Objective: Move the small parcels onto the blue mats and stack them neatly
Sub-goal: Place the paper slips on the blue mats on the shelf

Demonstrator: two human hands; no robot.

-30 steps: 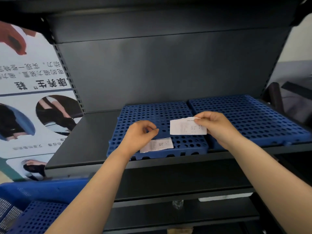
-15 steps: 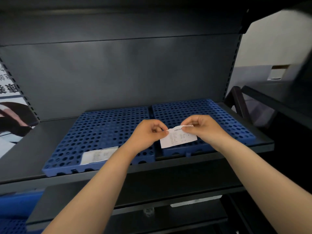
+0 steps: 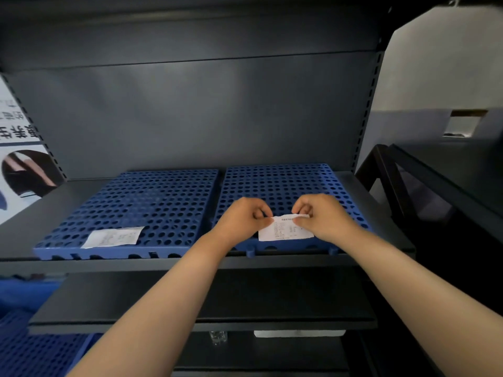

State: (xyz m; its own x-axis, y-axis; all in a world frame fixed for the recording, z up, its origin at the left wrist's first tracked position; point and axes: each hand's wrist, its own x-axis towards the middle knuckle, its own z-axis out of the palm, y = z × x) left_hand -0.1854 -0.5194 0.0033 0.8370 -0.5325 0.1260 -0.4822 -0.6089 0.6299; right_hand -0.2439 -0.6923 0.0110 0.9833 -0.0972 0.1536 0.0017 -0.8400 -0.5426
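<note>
Two blue perforated mats lie side by side on a dark shelf: the left mat (image 3: 152,202) and the right mat (image 3: 283,183). A white printed slip (image 3: 111,237) lies flat at the front of the left mat. Over the front edge of the right mat, my left hand (image 3: 242,219) and my right hand (image 3: 324,216) both pinch the top edge of a second white printed slip (image 3: 284,231). No parcels are in view.
The dark shelf (image 3: 375,213) has a back panel and an upright post at the right. A lower shelf (image 3: 201,322) juts out below. More blue mats (image 3: 35,352) sit at the lower left. A printed poster (image 3: 19,164) stands at the left, a dark rack (image 3: 435,186) at the right.
The view swung right. My left hand left the slip on the left mat and joined my right hand on the second slip, now held lower over the right mat's front.
</note>
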